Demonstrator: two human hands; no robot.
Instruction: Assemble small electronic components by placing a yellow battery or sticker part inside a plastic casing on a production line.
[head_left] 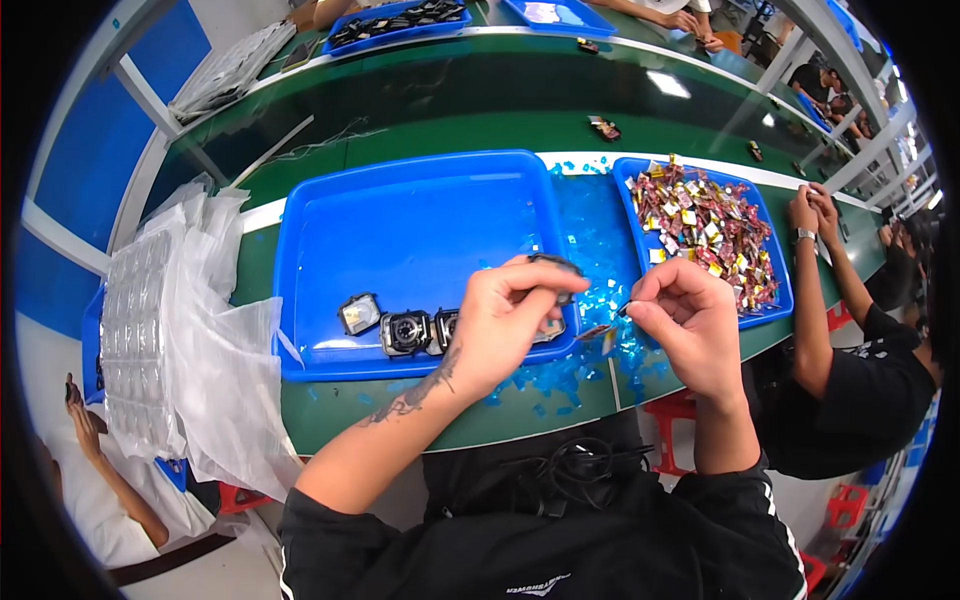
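Left hand (515,318) fingers curl round dark device (557,265), at blue tray (400,230)'s three o'clock: probably light, rigid; hold by edges. Right hand (692,315) pinches small dark piece (624,310), likely fragile; fingertip grip.

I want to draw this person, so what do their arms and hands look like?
The left hand and right hand wear no gloves. A dark tattoo runs along the left forearm near the wrist; none shows on the right forearm. Both arms come out of short black sleeves with white stripes.
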